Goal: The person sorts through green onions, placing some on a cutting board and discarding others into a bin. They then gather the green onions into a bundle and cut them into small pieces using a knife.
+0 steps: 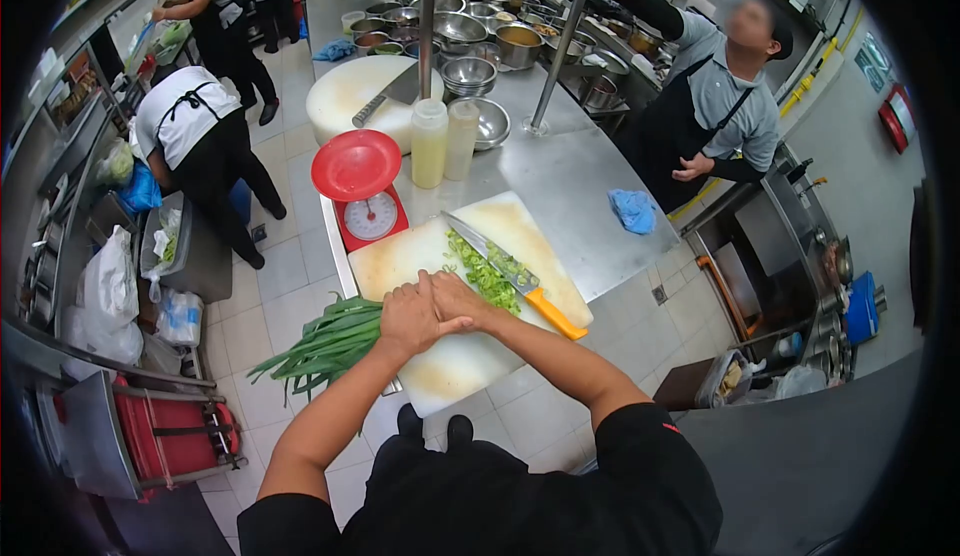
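A bunch of green onions (330, 344) lies at the left edge of the white cutting board (440, 378), its long leaves hanging past the edge. My left hand (408, 318) is closed over the bunch's inner end. Against it, my right hand (457, 299) has its fingers curled down at the same end; the stalks beneath both hands are mostly hidden. Chopped green onion (485, 278) is heaped on the board to the right. Across that heap rests a knife with a yellow handle (555, 314), some green bits on its blade.
Beyond the board stand a red kitchen scale (357, 168), two squeeze bottles (430, 144) and a round board (350, 96) with a cleaver (392, 94). A blue cloth (632, 212) lies on the steel table (570, 171). A co-worker (715, 106) stands at the far right; others are at left.
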A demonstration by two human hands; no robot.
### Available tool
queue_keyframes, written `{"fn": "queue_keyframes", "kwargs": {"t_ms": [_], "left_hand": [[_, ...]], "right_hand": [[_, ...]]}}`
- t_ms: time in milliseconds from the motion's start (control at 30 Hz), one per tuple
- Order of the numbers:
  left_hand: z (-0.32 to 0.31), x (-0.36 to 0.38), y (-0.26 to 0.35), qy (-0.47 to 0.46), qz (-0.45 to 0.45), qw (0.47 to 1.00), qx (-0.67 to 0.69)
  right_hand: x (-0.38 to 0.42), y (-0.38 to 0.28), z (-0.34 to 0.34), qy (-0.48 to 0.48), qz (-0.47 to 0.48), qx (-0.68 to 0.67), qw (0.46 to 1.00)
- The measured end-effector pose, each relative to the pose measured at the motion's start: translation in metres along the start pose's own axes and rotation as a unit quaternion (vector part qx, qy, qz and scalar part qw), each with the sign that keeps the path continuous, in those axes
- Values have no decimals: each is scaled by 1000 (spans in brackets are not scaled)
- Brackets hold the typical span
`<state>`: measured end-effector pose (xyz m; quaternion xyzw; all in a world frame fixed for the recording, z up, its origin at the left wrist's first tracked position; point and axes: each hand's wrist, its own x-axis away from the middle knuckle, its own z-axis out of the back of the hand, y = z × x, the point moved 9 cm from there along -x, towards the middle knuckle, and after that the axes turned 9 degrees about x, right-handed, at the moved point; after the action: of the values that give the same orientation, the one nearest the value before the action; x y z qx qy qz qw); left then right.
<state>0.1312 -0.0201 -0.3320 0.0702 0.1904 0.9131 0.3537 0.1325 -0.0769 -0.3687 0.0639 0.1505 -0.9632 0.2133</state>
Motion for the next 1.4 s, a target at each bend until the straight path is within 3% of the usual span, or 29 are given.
{"fn": "queue_keyframes", "kwargs": {"t_ms": [200,267,300,333,400,467,567,667,733,767,867,933,1033,1100,1133,1200,1267,1333,1400], "left_hand": [[-2,5,-5,-26,-3,999,27],[13,11,5,36,-59,996,52],[6,12,3,-27,-33,996,81],[1,13,0,-24,-29,996,81],[3,16,6,76,-72,995,3],[-3,15,8,40,-29,999,13],[5,18,10,116,-7,993,-27],[7,16,0,53,8,998,-30],[-2,15,-5,-39,2,991,130],[0,16,-9,-36,7,991,126],[-12,16,-11,-10,-14,993,116],[3,24,-8,194,-86,974,78],[13,32,-6,279,-124,949,75],[14,33,-7,260,-132,950,112],[13,32,-7,241,-137,949,152],[8,32,-6,268,-141,949,84],[-5,31,-8,245,-133,959,56],[-18,25,-13,202,-153,966,56],[1,29,-6,218,-135,963,86]], "right_hand": [[1,-4,-4,8,43,-10,999],[5,-6,-11,-13,38,-18,999],[5,-8,-6,19,49,-23,998],[7,-10,-1,49,60,-27,997],[6,-4,-9,15,45,-23,999],[4,-3,-11,-18,29,-27,999],[2,-10,2,-28,24,-36,999],[1,-12,2,5,35,-10,999],[-2,-13,-1,-48,37,-17,998],[-5,-14,0,-66,28,0,997],[-2,-7,-7,-56,22,-2,998],[-1,-7,-2,-26,28,-22,999],[5,-12,12,-10,18,-44,999],[5,-15,23,47,44,-69,996],[4,-14,20,24,34,-71,997],[0,-7,11,-6,11,-87,996],[8,-5,4,47,85,-70,993],[2,-9,8,-70,82,-119,987],[6,-8,28,-46,75,-159,983]]}}
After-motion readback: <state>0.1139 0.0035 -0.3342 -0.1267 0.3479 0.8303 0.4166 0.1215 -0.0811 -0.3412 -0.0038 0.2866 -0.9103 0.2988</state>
